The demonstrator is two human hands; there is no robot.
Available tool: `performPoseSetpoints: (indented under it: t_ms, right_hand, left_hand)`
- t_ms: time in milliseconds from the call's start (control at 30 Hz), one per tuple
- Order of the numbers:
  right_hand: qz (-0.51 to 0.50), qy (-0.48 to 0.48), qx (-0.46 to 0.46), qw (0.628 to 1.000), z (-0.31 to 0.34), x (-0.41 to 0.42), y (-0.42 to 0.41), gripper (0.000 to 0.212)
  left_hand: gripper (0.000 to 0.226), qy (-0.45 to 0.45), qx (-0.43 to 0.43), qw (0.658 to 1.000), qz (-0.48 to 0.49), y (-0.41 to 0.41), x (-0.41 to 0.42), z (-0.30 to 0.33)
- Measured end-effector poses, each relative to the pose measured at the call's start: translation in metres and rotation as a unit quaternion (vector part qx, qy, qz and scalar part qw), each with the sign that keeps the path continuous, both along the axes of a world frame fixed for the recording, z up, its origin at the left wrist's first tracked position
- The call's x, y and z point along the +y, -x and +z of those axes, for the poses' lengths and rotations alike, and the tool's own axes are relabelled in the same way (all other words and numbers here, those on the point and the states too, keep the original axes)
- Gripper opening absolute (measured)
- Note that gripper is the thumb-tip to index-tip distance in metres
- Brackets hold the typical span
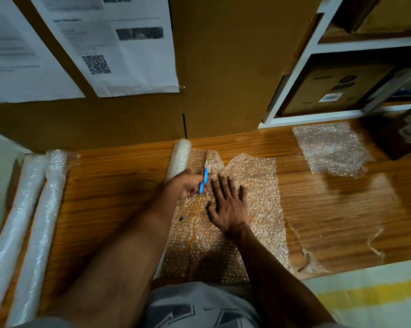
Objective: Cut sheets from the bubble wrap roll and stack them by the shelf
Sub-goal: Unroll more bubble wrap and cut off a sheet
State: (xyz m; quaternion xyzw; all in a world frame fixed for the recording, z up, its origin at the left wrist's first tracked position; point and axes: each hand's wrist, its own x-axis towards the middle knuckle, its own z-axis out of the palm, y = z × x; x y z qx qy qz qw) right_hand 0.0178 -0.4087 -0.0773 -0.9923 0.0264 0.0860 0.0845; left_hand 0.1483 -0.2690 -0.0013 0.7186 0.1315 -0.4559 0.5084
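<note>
A bubble wrap roll [179, 158] lies on the wooden table [109, 192] with its loose end spread out to the right as a sheet [258, 197]. My left hand [189, 185] grips blue-handled scissors [203, 179], whose blades sit in a cut running up the wrap just right of the roll. Fingers spread, my right hand [229, 207] presses flat on the sheet beside the cut. A stack of cut sheets [329, 150] lies at the back right, in front of the white shelf [294, 91].
Two more bubble wrap rolls [27, 221] lie along the table's left edge. A tall cardboard panel [223, 67] with taped papers stands behind the table. A dark box [398, 133] sits at the far right. Clear plastic scraps [311, 256] lie near the front right edge.
</note>
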Motion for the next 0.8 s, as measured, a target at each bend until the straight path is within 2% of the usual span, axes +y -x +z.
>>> performPoseSetpoints:
  t_ms: [233,333,433,500,567,667,733,800]
  right_hand:
    - [-0.003,-0.006,-0.015,1.000,-0.003,0.001,0.001,0.079]
    - [-0.004,-0.004,-0.019,1.000,-0.001,0.001,0.001,0.079]
    - [-0.005,-0.005,-0.017,1.000,0.000,0.001,0.002,0.079]
    - [-0.003,-0.007,-0.015,1.000,0.001,0.001,0.001,0.080]
    - [-0.003,-0.007,-0.009,1.000,0.003,0.000,0.001,0.080]
    - [-0.008,-0.014,-0.013,1.000,0.006,0.001,0.001,0.078]
    - [-0.022,-0.041,-0.037,0.998,0.014,0.003,-0.001,0.070]
    - [-0.053,-0.078,-0.073,0.993,0.019,0.004,-0.005,0.060]
  left_hand:
    - [0.030,-0.001,-0.056,0.996,0.072,0.000,-0.005,0.001]
    - [0.031,0.018,-0.064,0.994,0.082,-0.006,-0.002,0.007]
    - [0.042,0.034,-0.066,0.996,0.054,-0.009,0.005,0.013]
    - [0.038,0.041,-0.074,0.996,0.037,-0.006,0.008,0.017]
    - [0.023,0.048,-0.081,0.995,0.022,-0.001,0.011,0.021]
    - [0.032,0.058,-0.109,0.992,-0.002,0.008,0.016,0.021]
    - [0.030,0.031,-0.132,0.990,-0.032,0.014,0.021,0.021]
    - [0.026,-0.037,-0.172,0.981,-0.080,0.018,0.024,0.017]
